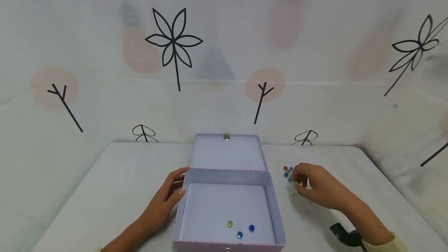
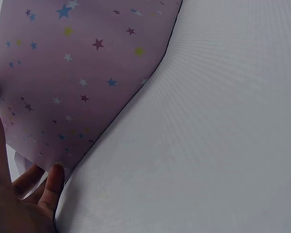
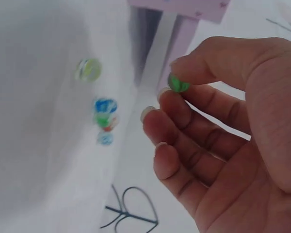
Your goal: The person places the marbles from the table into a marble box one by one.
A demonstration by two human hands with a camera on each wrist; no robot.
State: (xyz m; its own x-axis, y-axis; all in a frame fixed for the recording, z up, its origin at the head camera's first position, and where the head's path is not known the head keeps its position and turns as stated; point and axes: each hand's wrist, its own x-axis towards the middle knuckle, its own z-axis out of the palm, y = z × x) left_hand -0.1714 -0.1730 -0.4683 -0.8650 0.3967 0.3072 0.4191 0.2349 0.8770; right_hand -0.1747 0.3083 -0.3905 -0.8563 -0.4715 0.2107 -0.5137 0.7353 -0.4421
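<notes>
I counted one lilac box [image 1: 273,205], lid back, on the worktop [image 1: 136,178], three marbles [image 1: 239,235] inside; left hand [image 1: 167,193] against its side, fingers loosely apart. One green marble [image 3: 178,83]: pinched by my right hand [image 1: 315,184], near loose marbles [image 1: 286,174].

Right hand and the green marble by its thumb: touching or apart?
Touching. The right wrist view shows it: the right hand pinches the green marble between thumb and finger, with no gap visible.
</notes>
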